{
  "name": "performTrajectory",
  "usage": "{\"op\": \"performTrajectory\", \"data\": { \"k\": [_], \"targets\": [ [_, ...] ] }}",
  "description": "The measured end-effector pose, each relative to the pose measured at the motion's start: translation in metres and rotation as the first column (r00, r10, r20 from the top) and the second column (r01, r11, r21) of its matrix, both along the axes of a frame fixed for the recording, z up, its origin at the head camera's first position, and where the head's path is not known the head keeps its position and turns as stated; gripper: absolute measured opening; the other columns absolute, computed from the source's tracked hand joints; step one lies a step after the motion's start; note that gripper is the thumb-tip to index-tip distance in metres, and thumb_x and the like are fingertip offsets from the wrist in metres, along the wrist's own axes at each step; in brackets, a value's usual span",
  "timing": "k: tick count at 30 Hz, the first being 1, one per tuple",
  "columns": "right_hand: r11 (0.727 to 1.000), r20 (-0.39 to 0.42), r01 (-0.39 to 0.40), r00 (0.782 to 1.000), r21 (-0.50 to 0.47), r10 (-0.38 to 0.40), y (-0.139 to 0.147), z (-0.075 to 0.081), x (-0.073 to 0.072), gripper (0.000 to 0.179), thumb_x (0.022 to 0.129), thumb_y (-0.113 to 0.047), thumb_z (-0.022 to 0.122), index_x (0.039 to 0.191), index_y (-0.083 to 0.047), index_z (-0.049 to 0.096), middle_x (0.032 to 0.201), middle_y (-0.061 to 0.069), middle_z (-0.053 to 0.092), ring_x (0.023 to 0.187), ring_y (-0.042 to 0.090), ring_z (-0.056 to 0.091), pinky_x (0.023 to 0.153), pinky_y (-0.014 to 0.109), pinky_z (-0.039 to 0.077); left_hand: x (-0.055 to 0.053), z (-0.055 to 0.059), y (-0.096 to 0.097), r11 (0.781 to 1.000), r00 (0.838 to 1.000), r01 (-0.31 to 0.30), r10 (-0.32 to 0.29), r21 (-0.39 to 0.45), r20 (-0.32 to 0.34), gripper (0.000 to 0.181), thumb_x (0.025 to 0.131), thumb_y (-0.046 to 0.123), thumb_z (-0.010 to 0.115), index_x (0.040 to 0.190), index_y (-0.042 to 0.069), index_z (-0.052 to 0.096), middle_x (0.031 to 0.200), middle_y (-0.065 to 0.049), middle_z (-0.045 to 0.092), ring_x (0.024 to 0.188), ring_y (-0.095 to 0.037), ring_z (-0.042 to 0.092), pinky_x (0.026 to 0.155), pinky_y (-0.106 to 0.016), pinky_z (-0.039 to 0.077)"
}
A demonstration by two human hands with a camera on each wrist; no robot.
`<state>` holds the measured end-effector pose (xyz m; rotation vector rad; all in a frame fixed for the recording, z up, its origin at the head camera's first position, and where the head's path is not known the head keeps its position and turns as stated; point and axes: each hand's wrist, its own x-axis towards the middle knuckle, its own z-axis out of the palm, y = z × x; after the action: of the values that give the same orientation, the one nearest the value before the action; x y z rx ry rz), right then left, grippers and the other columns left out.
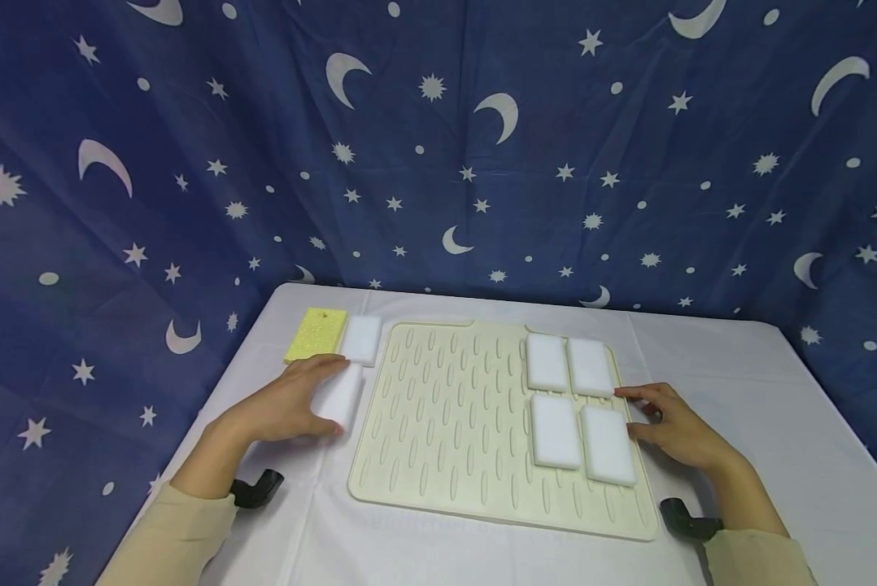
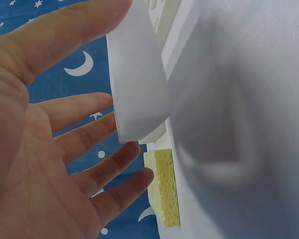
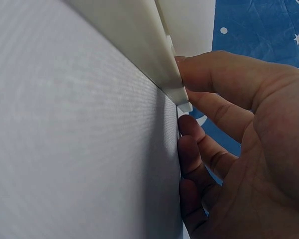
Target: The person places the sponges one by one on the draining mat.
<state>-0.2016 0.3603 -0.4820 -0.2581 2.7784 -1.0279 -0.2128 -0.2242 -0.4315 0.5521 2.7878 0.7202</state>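
My left hand [image 1: 288, 403] holds a white sponge [image 1: 338, 397] by its ends between thumb and fingers, left of the cream ridged mat [image 1: 446, 423]. The left wrist view shows this white sponge [image 2: 139, 74] raised off the cloth, with its shadow beside it. At the mat's right edge is my right hand [image 1: 669, 427], its fingertips against the rim beside several white sponges [image 1: 608, 443] laid in two rows on the mat. In the right wrist view the fingers [image 3: 219, 72] are loosely bent at the mat's edge [image 3: 162, 59], and the other fingertips rest on the cloth.
A yellow sponge [image 1: 316, 334] and another white sponge [image 1: 361, 340] lie side by side at the table's back left. White cloth covers the table [image 1: 731, 366]. A blue curtain [image 1: 438, 146] with moons and stars hangs behind it.
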Motion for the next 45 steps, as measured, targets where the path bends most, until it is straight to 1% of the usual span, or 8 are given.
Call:
{"op": "performTrajectory", "data": {
  "k": [7,14,23,31,39,45],
  "targets": [
    [1.0,0.017,0.003,1.0,-0.006,-0.003,-0.001,0.002,0.002,0.057,0.091,-0.017,0.076,0.144,-0.007,0.058,0.132,0.019,0.045,0.114,0.029,0.043,0.087,0.04,0.043,-0.002,0.001,0.005,1.0,1.0,0.002,-0.002,-0.008,-0.001,0.101,0.076,0.039,0.091,0.158,0.008,0.041,0.164,-0.015,0.038,0.149,-0.04,0.034,0.119,-0.063,0.032],
    [1.0,0.019,0.006,1.0,0.001,-0.006,-0.001,0.002,0.001,0.058,0.09,-0.017,0.076,0.144,-0.007,0.058,0.132,0.019,0.046,0.114,0.029,0.044,0.088,0.041,0.043,-0.004,0.002,0.011,1.0,1.0,-0.005,0.005,-0.003,0.004,0.101,0.076,0.038,0.091,0.158,0.009,0.041,0.165,-0.014,0.037,0.151,-0.039,0.033,0.12,-0.062,0.031],
    [1.0,0.025,0.008,1.0,0.002,-0.008,-0.001,0.002,0.0,0.059,0.091,-0.019,0.077,0.145,-0.007,0.057,0.136,0.02,0.044,0.116,0.031,0.044,0.09,0.043,0.043,-0.007,0.0,0.02,1.0,1.0,0.004,-0.004,0.004,-0.023,0.1,0.076,0.038,0.091,0.158,0.006,0.042,0.164,-0.015,0.038,0.149,-0.039,0.036,0.12,-0.06,0.033],
    [1.0,0.026,0.011,1.0,0.0,-0.011,-0.002,0.002,0.001,0.059,0.09,-0.018,0.077,0.145,-0.007,0.058,0.134,0.02,0.044,0.114,0.03,0.043,0.088,0.041,0.042,-0.007,0.001,0.024,1.0,1.0,0.012,-0.012,0.009,-0.005,0.102,0.077,0.041,0.09,0.159,0.008,0.04,0.165,-0.013,0.037,0.15,-0.037,0.035,0.12,-0.059,0.033],
    [1.0,0.025,0.008,1.0,0.0,-0.009,-0.002,0.002,0.001,0.058,0.091,-0.018,0.076,0.144,-0.007,0.058,0.134,0.02,0.045,0.115,0.03,0.043,0.088,0.041,0.042,-0.009,-0.001,0.027,1.0,1.0,0.013,-0.013,0.017,-0.016,0.103,0.077,0.042,0.091,0.159,0.009,0.04,0.165,-0.011,0.036,0.149,-0.036,0.035,0.12,-0.057,0.034],
    [1.0,0.021,0.003,1.0,-0.003,-0.003,-0.001,0.001,0.0,0.058,0.09,-0.016,0.076,0.144,-0.006,0.058,0.132,0.019,0.045,0.113,0.029,0.042,0.087,0.04,0.042,-0.01,0.002,0.03,1.0,1.0,0.01,-0.01,0.018,-0.014,0.102,0.076,0.04,0.091,0.159,0.009,0.04,0.165,-0.01,0.037,0.148,-0.035,0.036,0.119,-0.056,0.035]
  ]
}}
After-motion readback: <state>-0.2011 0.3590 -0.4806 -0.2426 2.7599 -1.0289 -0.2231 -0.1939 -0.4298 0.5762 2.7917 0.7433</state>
